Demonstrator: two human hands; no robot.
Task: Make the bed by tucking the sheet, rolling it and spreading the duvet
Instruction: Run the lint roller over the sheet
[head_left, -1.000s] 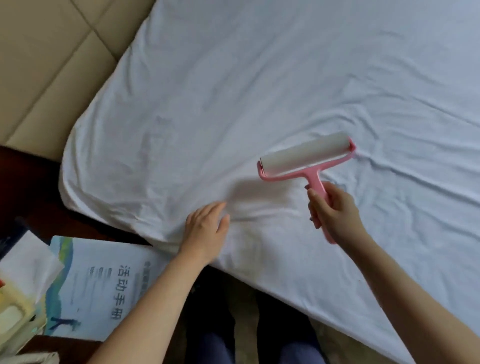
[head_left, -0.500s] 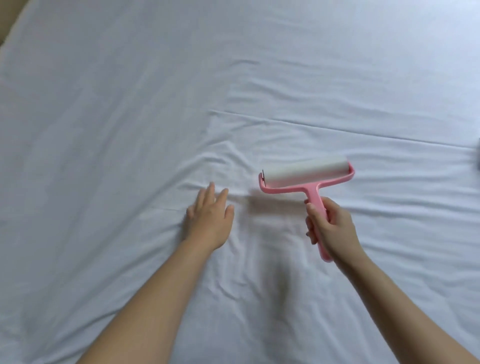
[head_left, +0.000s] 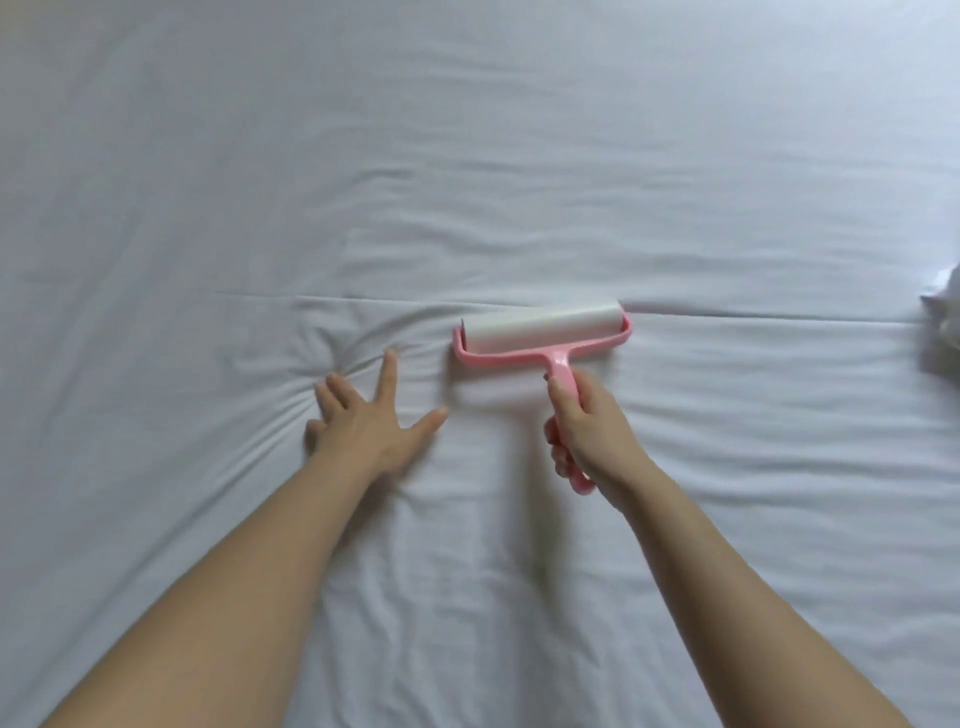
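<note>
A white bed sheet (head_left: 467, 156) fills the whole view, creased around a long fold line across the middle. My left hand (head_left: 371, 421) lies flat on the sheet with fingers spread, bunching small wrinkles at its fingertips. My right hand (head_left: 587, 431) grips the pink handle of a lint roller (head_left: 543, 332). The roller's white drum rests on the sheet along the fold line, just right of my left hand.
A crumpled piece of white fabric (head_left: 943, 322) shows at the right edge of the view. Wrinkled sheet stretches in every direction around both forearms.
The view has moved from the bed's corner over the sheet's middle. My left hand has spread its fingers flat. The roller has gone forward and down onto the fold line.
</note>
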